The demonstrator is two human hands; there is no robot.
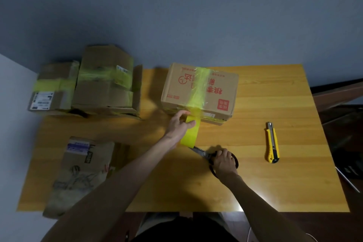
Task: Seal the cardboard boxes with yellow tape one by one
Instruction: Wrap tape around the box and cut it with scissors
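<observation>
On the bench (255, 182), as I view it from the head camera:

- Printed cardboard box (200, 89): sits at centre rear of the bench, red lettering on top, with a strip of yellow tape (193, 124) running over its top and down toward me.
- Left hand (179, 124): I see its fingers closed on the loose tape just in front of the box.
- Right hand (225, 161): clamped around the handles of the scissors (204, 154), blades at the tape's near end; I cannot tell whether they are cutting.
- Yellow utility knife (272, 142): lies well apart to the right.
- Two taped boxes (86, 82): rear left.
- Brown box (80, 173): front left, untaped.
</observation>
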